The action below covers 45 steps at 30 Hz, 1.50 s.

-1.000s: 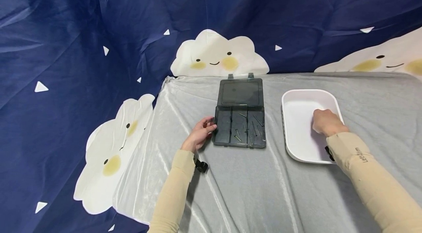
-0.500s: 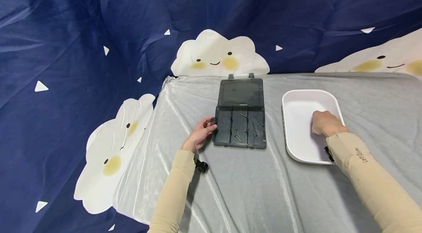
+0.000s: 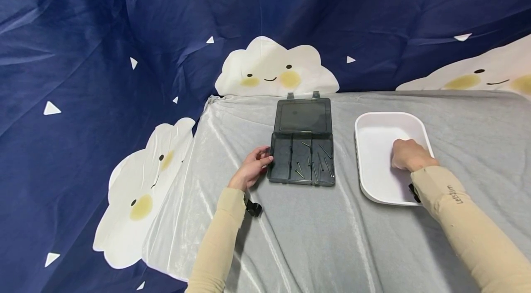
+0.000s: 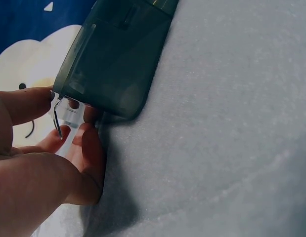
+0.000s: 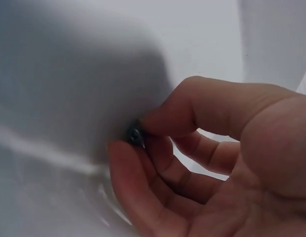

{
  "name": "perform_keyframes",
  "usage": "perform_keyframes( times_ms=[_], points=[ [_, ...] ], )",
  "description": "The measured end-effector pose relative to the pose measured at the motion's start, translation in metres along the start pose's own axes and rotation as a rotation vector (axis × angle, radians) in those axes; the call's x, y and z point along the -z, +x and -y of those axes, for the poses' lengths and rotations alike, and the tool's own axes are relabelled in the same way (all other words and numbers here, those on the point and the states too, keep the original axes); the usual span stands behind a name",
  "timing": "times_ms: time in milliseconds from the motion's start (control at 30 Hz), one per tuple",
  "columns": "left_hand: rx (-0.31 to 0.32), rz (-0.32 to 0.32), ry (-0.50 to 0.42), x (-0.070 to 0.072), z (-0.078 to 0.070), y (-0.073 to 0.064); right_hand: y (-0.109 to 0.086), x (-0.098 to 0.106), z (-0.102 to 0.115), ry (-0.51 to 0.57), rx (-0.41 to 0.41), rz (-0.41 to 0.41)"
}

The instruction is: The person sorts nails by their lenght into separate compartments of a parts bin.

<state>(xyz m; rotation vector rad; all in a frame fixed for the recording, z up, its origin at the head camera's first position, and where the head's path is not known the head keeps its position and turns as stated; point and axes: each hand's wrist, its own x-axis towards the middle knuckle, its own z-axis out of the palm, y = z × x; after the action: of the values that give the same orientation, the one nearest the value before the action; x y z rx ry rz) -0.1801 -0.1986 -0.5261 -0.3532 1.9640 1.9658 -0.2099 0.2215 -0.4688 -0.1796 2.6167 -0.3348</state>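
Note:
A dark translucent compartment box (image 3: pixel 280 157) lies with its lid (image 3: pixel 304 116) folded back. Several screws (image 3: pixel 319 166) are spread over its middle and right compartments. My left hand (image 3: pixel 250 167) holds the box's left edge; in the left wrist view the thumb (image 4: pixel 31 103) touches the rim and the fingers (image 4: pixel 91 158) curl beside and below it. Inside a white plastic bin (image 3: pixel 375 194), my right hand (image 3: pixel 408 155) pinches a small dark screw (image 5: pixel 135 136) between thumb and fingertips, its head showing in the right wrist view. Most of the screw's shaft is hidden by the fingers.
Grey plush cloth (image 3: pixel 307 237) covers the table. The bin stands right of the box, a strip of cloth between them. A navy curtain (image 3: pixel 174 21) with cloud prints hangs behind and to the left. Near my left hand, a small shiny thin piece (image 4: pixel 57 118) shows.
Both hands stay almost in place. My right hand, inside the bin, has barely shifted; the box and the screws in it look the same.

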Motion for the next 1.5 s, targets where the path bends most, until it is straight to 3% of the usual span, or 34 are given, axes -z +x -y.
perform_keyframes(
  times_ms=[700, 900, 1233, 1500],
  points=[
    [0.003, 0.014, 0.005, 0.000, -0.002, 0.001, -0.002, 0.007, -0.004, 0.066, 0.025, -0.006],
    [0.005, 0.036, 0.015, 0.001, -0.002, 0.002, -0.006, 0.011, -0.007, 0.081, 0.074, -0.054],
    [0.000, -0.005, 0.006, -0.001, 0.000, 0.002, -0.010, 0.025, -0.002, 0.071, 0.142, -0.153],
    [-0.008, 0.004, -0.002, 0.000, 0.002, 0.002, -0.017, 0.035, 0.005, 0.087, 0.179, -0.186]
  ],
)
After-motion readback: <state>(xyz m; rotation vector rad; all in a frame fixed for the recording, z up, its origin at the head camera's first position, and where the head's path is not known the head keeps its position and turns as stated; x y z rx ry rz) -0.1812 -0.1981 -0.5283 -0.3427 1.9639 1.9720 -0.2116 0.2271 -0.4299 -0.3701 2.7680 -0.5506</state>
